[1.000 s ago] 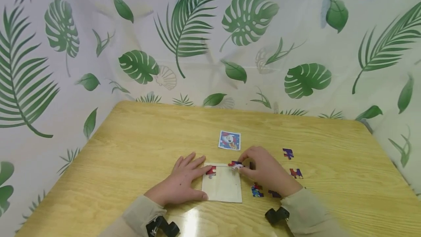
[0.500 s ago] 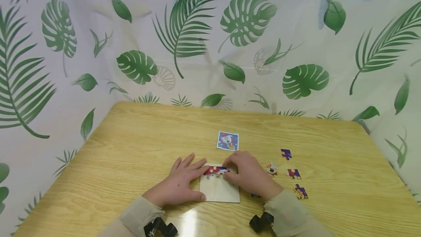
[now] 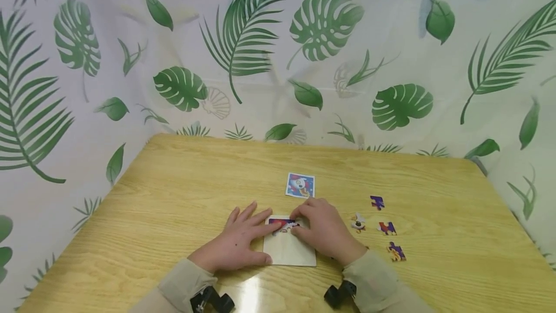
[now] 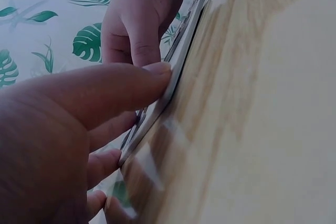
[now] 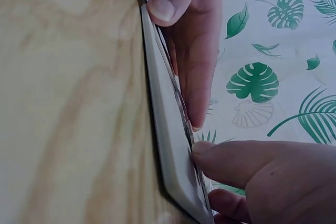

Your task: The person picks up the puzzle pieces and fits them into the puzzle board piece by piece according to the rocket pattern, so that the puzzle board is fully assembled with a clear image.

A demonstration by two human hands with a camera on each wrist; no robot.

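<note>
My left hand (image 3: 238, 241) lies spread along the left side of a pale puzzle board (image 3: 290, 253). Its thumb rests on the board's near left edge, and its index finger touches red and purple puzzle pieces (image 3: 278, 222) in the top row. At the top right of the board, my right hand (image 3: 326, 230) pinches a puzzle piece (image 3: 296, 225) between thumb and bent fingers, mostly hidden by them. In the right wrist view, the right thumb (image 5: 205, 149) sits over the board's surface, with the left hand (image 5: 191, 30) across from it.
Behind the board lies a small picture card (image 3: 300, 185) of a white cartoon figure. Loose pieces are scattered at the right, among them a white piece (image 3: 358, 222), a purple piece (image 3: 377, 202), a red piece (image 3: 386, 228) and an orange-purple piece (image 3: 396, 251). A leaf-print cloth (image 3: 260, 62) hangs behind.
The right hand has moved left, bringing a puzzle piece down into the board's top row beside the first one. The left index finger has shifted right onto the pieces there.
</note>
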